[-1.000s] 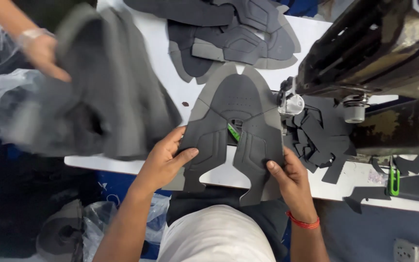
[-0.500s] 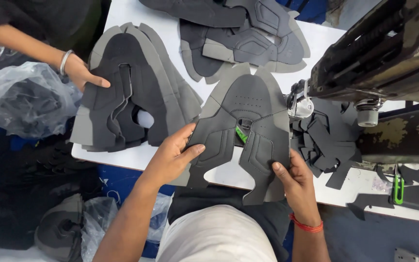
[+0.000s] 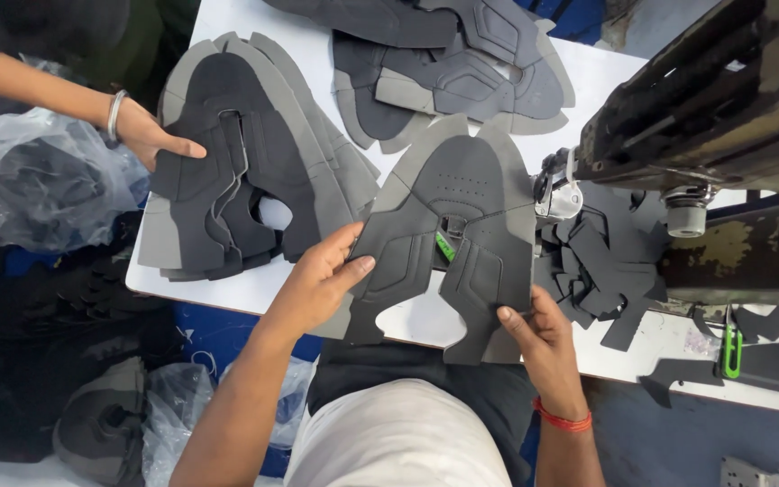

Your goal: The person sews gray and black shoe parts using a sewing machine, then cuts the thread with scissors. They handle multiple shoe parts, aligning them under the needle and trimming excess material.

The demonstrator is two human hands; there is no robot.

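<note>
Two hands hold one grey shoe upper flat over the near edge of the white table, at the centre of the frame. It is a cut panel of dark and lighter grey pieces, with a small green tab at its middle notch. The left hand grips its left wing, thumb on top and fingers curled under the edge. The right hand pinches the lower right wing between thumb and fingers; a red band sits on that wrist. Just right of the upper, the needle end of a dark sewing machine reaches in from the upper right. Below the machine lie loose dark offcuts and, further right, green-handled snips. Toward the upper left rests a stack of similar uppers, with another person's hand lying on it. More uppers lie along the top of the frame. Clear plastic bags sit at the left.
</note>
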